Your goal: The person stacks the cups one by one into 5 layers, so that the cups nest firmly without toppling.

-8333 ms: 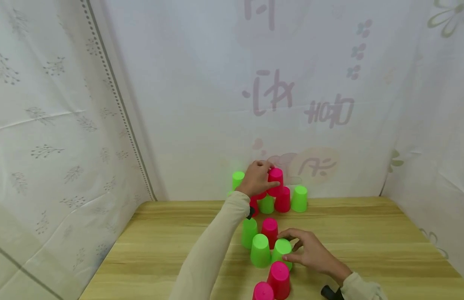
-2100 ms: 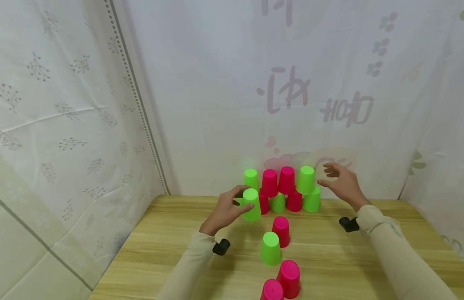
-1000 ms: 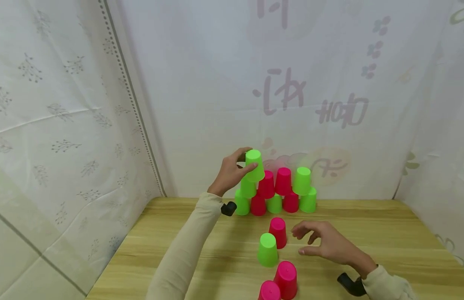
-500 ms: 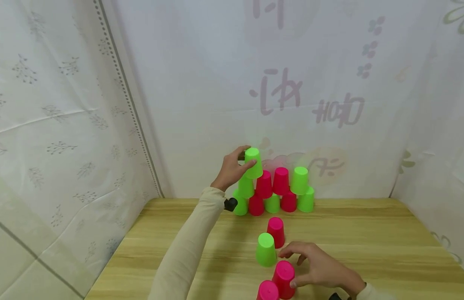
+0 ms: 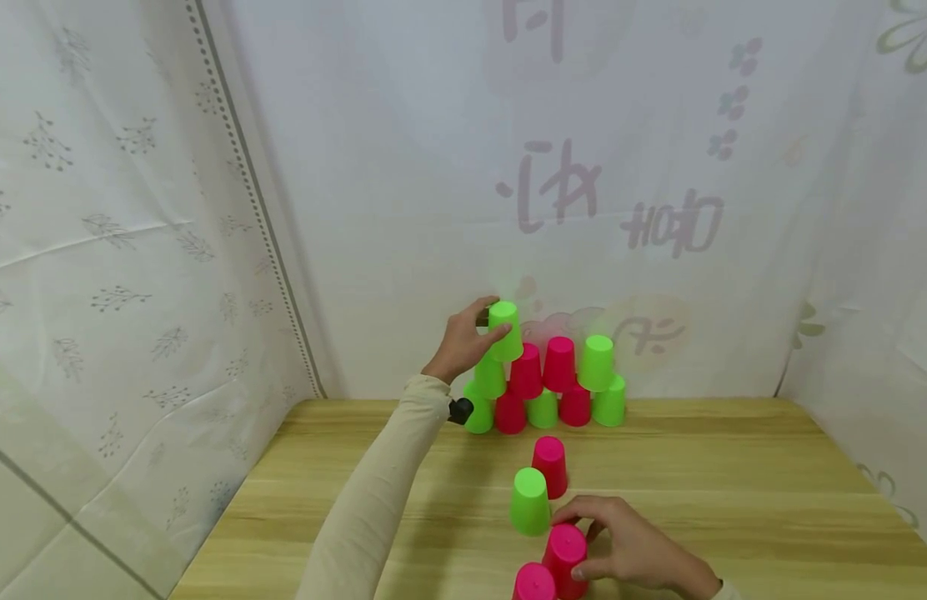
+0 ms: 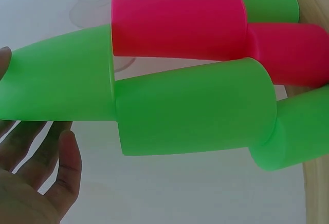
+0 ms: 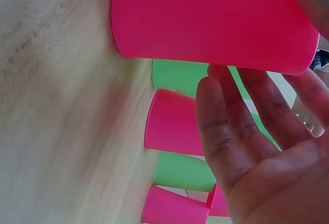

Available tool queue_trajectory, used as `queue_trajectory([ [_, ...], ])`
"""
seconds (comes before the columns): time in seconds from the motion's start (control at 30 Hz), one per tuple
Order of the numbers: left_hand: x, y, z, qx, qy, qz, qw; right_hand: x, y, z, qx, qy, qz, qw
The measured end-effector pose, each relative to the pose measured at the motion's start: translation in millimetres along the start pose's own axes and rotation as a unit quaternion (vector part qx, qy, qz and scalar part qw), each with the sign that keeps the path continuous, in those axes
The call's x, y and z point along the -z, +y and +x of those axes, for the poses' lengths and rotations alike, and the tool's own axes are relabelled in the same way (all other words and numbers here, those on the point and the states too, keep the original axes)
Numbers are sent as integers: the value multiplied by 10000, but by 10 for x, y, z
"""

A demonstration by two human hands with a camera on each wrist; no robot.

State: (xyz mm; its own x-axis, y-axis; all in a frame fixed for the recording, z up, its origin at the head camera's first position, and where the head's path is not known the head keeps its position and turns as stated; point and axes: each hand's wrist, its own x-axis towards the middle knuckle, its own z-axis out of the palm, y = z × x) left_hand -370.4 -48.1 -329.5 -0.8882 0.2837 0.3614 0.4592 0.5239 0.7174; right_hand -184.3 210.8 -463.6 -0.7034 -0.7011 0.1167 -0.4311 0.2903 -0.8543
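Note:
In the head view my left hand (image 5: 463, 340) grips an upside-down green cup (image 5: 506, 333) between thumb and fingers, at the left end of the cup pyramid. Its rim meets the top of a second-row green cup (image 6: 195, 108) in the left wrist view, beside a second-row pink cup (image 5: 526, 372). Near the front, my right hand (image 5: 634, 546) pinches an upside-down pink cup (image 5: 565, 557) between thumb and fingers. The right wrist view shows this pink cup's rim (image 7: 115, 18) at the tabletop. Another pink cup (image 5: 534, 581) stands just left of it, partly cut off.
The pyramid's bottom row alternates green and pink, ending in a green cup (image 5: 609, 402) at right. A loose green cup (image 5: 530, 502) and pink cup (image 5: 549, 467) stand between the pyramid and my right hand. A patterned cloth (image 5: 403, 208) hangs behind the wooden table (image 5: 734, 475).
The second row has grown since the oldest frame. My left hand has raised a green cup to third-row height. My right hand has come from the pyramid's right end down to the front pink cup.

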Motion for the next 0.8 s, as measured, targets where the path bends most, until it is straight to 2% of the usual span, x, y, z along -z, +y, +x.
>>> queue_trajectory([
  [0.37, -14, -53, -21, 82, -58, -130, 9999, -40, 20, -45, -182, 113, 535, 9983],
  [0.8, -45, -83, -48, 199, -149, -267, 9993, -45, 67, -78, 9, 259, 614, 9978],
])
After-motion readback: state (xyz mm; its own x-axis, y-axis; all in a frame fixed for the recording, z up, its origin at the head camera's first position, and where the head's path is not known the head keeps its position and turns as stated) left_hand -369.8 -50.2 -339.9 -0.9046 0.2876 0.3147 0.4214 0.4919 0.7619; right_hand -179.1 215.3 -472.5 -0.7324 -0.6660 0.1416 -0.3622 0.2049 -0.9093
